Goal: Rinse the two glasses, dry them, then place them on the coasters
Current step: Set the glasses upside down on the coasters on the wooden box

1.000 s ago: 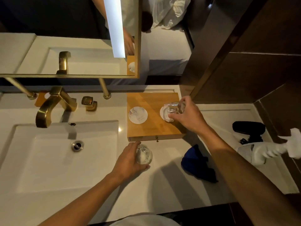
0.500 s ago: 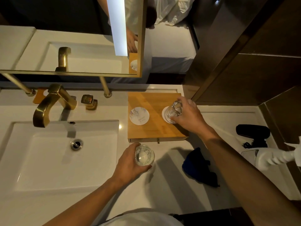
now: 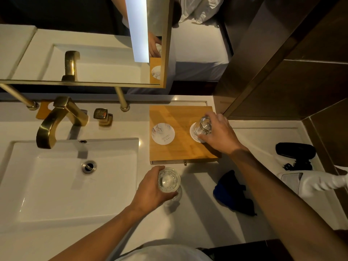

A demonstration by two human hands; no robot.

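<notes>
We curl our right hand point(image 3: 219, 134) round a clear faceted glass point(image 3: 203, 127) on the right coaster point(image 3: 194, 136) of the wooden tray point(image 3: 180, 149); whether it rests flat we cannot tell. Our left hand point(image 3: 150, 191) grips a second clear glass point(image 3: 169, 180), its rim ribbed, above the white counter point(image 3: 197, 210) near the tray. The left coaster point(image 3: 163, 133), round, white and printed, lies bare.

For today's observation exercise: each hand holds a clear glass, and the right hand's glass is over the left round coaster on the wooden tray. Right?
Not quite. The head view shows the right hand holding its clear glass over the right round coaster on the wooden tray; the left coaster is bare.
</notes>
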